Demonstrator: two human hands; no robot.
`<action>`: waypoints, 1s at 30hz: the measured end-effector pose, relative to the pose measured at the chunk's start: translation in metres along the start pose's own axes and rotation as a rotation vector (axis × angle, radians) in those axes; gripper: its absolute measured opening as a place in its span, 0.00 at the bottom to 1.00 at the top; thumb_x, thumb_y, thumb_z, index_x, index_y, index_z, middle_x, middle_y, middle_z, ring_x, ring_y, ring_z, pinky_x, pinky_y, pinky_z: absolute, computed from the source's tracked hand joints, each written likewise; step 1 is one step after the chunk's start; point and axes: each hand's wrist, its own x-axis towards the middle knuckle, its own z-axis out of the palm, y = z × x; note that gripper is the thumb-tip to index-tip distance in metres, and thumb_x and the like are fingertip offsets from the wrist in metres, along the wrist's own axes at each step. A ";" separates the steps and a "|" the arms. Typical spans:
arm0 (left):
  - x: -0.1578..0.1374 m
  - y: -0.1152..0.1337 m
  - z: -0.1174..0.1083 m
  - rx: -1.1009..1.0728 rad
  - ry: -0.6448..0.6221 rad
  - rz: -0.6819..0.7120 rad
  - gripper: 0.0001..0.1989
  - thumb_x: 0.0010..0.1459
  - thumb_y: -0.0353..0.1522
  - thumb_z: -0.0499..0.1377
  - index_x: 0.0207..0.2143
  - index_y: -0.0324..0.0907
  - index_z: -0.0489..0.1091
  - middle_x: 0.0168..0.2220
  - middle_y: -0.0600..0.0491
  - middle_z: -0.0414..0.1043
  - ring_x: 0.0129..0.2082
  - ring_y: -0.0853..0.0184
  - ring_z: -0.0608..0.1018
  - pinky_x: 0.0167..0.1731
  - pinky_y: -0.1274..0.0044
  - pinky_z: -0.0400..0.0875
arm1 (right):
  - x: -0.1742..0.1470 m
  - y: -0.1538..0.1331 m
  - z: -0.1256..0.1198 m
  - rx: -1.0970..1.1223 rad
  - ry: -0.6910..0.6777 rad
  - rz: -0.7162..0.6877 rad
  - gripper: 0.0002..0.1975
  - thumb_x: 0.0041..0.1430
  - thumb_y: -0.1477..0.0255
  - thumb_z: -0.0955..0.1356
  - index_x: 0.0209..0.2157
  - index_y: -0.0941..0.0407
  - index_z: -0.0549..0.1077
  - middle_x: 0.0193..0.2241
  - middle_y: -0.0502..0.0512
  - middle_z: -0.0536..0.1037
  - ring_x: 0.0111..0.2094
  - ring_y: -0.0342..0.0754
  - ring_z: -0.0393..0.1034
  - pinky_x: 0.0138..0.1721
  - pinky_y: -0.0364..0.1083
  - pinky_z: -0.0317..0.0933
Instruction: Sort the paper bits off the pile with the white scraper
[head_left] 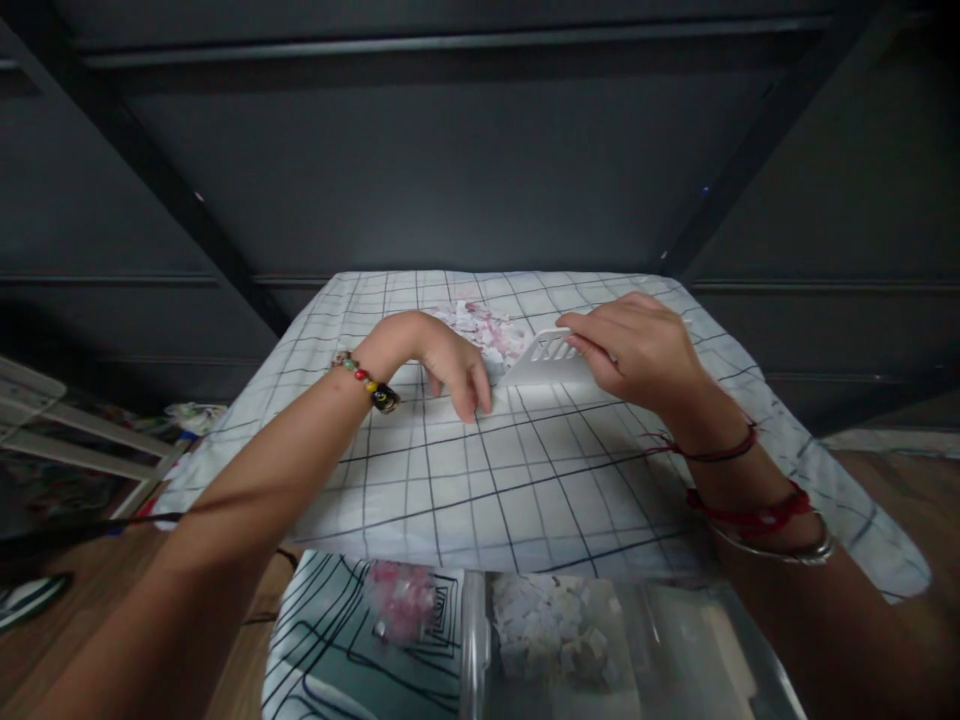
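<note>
A heap of white and pink paper scraps (480, 328) lies toward the back of a table under a white checked cloth (450, 500). My right hand (637, 345) grips a flat white slotted plastic piece (544, 372), whose slanted edge reaches the right side of the heap. Bent down at the wrist, my left hand (454, 370) is in front of the scraps, with its fingers pointing at the cloth and partly apart. Nothing shows in the left fingers. Part of the heap is hidden behind the left hand.
A clear plastic box (480, 640) with white paper pieces (555, 620) stands at the near edge. Left of it, a small bag of pink bits (403, 600) lies on patterned fabric (330, 640). Dark panels (450, 170) rise behind the table. A pale metal frame (82, 440) stands at left.
</note>
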 end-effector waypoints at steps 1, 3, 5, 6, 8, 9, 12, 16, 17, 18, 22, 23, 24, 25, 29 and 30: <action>0.001 0.001 0.000 0.003 -0.002 -0.008 0.19 0.39 0.35 0.64 0.39 0.45 0.76 0.34 0.55 0.77 0.34 0.65 0.75 0.28 0.80 0.68 | 0.000 0.000 0.000 -0.004 -0.005 0.011 0.15 0.61 0.70 0.57 0.37 0.56 0.74 0.24 0.53 0.75 0.27 0.46 0.66 0.36 0.47 0.57; 0.001 0.002 0.001 0.009 0.001 -0.016 0.20 0.40 0.35 0.64 0.39 0.45 0.76 0.34 0.55 0.77 0.34 0.64 0.75 0.28 0.80 0.67 | -0.001 0.000 0.000 -0.011 -0.007 0.024 0.16 0.61 0.69 0.57 0.37 0.56 0.74 0.24 0.53 0.75 0.28 0.46 0.67 0.36 0.47 0.57; -0.003 0.002 0.006 0.019 0.023 -0.011 0.20 0.41 0.35 0.64 0.41 0.45 0.76 0.34 0.56 0.77 0.35 0.65 0.75 0.30 0.80 0.67 | -0.002 0.001 0.000 -0.022 -0.006 0.028 0.16 0.61 0.70 0.57 0.37 0.56 0.74 0.24 0.53 0.75 0.28 0.46 0.67 0.37 0.47 0.57; -0.007 0.001 0.009 0.029 0.037 -0.003 0.20 0.43 0.35 0.64 0.42 0.46 0.75 0.34 0.56 0.77 0.35 0.65 0.75 0.31 0.81 0.67 | -0.002 0.001 0.000 -0.028 -0.005 0.027 0.16 0.61 0.70 0.57 0.36 0.56 0.75 0.24 0.53 0.75 0.28 0.46 0.66 0.36 0.47 0.57; -0.014 -0.003 0.017 0.069 0.075 0.037 0.19 0.46 0.34 0.63 0.44 0.47 0.74 0.34 0.57 0.77 0.35 0.66 0.75 0.33 0.81 0.66 | -0.001 0.001 0.000 -0.040 -0.001 0.019 0.16 0.61 0.70 0.57 0.36 0.57 0.75 0.24 0.53 0.74 0.28 0.46 0.66 0.36 0.47 0.56; -0.017 -0.007 0.021 0.084 0.091 0.065 0.18 0.48 0.33 0.62 0.44 0.46 0.74 0.34 0.57 0.77 0.35 0.67 0.75 0.34 0.81 0.66 | -0.001 0.000 0.000 -0.043 -0.001 0.015 0.16 0.61 0.70 0.57 0.36 0.57 0.75 0.24 0.53 0.75 0.27 0.46 0.66 0.36 0.47 0.56; -0.024 -0.021 0.034 0.090 0.199 0.201 0.15 0.53 0.33 0.59 0.44 0.45 0.73 0.37 0.55 0.77 0.34 0.68 0.75 0.35 0.81 0.66 | 0.001 -0.002 0.001 -0.030 -0.020 0.011 0.16 0.61 0.70 0.57 0.38 0.57 0.74 0.25 0.53 0.75 0.28 0.46 0.66 0.36 0.47 0.56; -0.025 -0.040 0.052 0.058 0.359 0.418 0.11 0.55 0.34 0.59 0.41 0.43 0.74 0.33 0.52 0.74 0.31 0.70 0.73 0.33 0.80 0.67 | 0.003 -0.006 0.001 -0.007 -0.035 0.013 0.16 0.62 0.69 0.57 0.37 0.56 0.74 0.25 0.53 0.74 0.28 0.46 0.65 0.35 0.47 0.55; -0.025 -0.043 0.056 0.054 0.404 0.446 0.10 0.56 0.33 0.58 0.40 0.43 0.74 0.33 0.52 0.74 0.31 0.70 0.73 0.33 0.80 0.67 | 0.003 -0.006 0.001 -0.008 -0.033 0.014 0.16 0.62 0.69 0.57 0.37 0.56 0.73 0.25 0.53 0.74 0.28 0.46 0.65 0.35 0.47 0.55; -0.025 -0.045 0.060 0.056 0.446 0.475 0.10 0.57 0.33 0.57 0.40 0.43 0.74 0.34 0.52 0.73 0.32 0.70 0.73 0.34 0.79 0.67 | 0.003 -0.006 0.000 -0.013 -0.030 0.015 0.15 0.62 0.70 0.57 0.37 0.56 0.73 0.25 0.53 0.74 0.28 0.46 0.65 0.35 0.47 0.55; -0.028 -0.045 0.070 0.221 0.556 0.533 0.11 0.58 0.32 0.55 0.43 0.44 0.73 0.38 0.50 0.71 0.37 0.68 0.73 0.39 0.77 0.68 | 0.002 -0.007 -0.001 -0.053 -0.025 0.006 0.15 0.62 0.70 0.57 0.37 0.56 0.73 0.25 0.52 0.74 0.27 0.46 0.65 0.35 0.47 0.55; -0.029 -0.043 0.071 0.281 0.566 0.529 0.11 0.59 0.31 0.55 0.43 0.43 0.73 0.38 0.49 0.70 0.38 0.67 0.73 0.40 0.76 0.67 | 0.002 -0.007 -0.001 -0.059 -0.023 0.001 0.15 0.62 0.70 0.56 0.36 0.56 0.73 0.24 0.52 0.74 0.27 0.45 0.64 0.35 0.47 0.55; -0.030 -0.042 0.072 0.332 0.579 0.517 0.11 0.59 0.31 0.54 0.43 0.42 0.72 0.40 0.48 0.70 0.39 0.66 0.72 0.43 0.76 0.67 | 0.002 -0.007 -0.001 -0.061 -0.021 -0.007 0.16 0.62 0.70 0.56 0.35 0.56 0.73 0.24 0.52 0.74 0.26 0.45 0.64 0.35 0.46 0.54; -0.030 -0.041 0.072 0.368 0.586 0.511 0.12 0.59 0.31 0.54 0.44 0.42 0.72 0.41 0.48 0.69 0.41 0.66 0.72 0.44 0.75 0.66 | 0.003 -0.007 -0.002 -0.059 -0.015 -0.016 0.16 0.62 0.70 0.56 0.34 0.56 0.73 0.23 0.52 0.73 0.26 0.45 0.63 0.34 0.46 0.54; -0.031 -0.039 0.072 0.423 0.589 0.497 0.13 0.59 0.32 0.55 0.47 0.44 0.70 0.48 0.48 0.67 0.46 0.64 0.70 0.49 0.73 0.64 | 0.004 -0.008 -0.002 -0.034 0.015 -0.037 0.15 0.61 0.70 0.56 0.33 0.56 0.73 0.21 0.50 0.71 0.24 0.44 0.61 0.33 0.45 0.53; -0.031 -0.039 0.072 0.425 0.585 0.495 0.14 0.59 0.32 0.55 0.47 0.44 0.70 0.48 0.48 0.67 0.46 0.63 0.70 0.49 0.72 0.63 | 0.004 -0.008 -0.003 -0.031 0.018 -0.034 0.14 0.61 0.71 0.57 0.34 0.56 0.72 0.21 0.50 0.71 0.24 0.44 0.61 0.33 0.45 0.53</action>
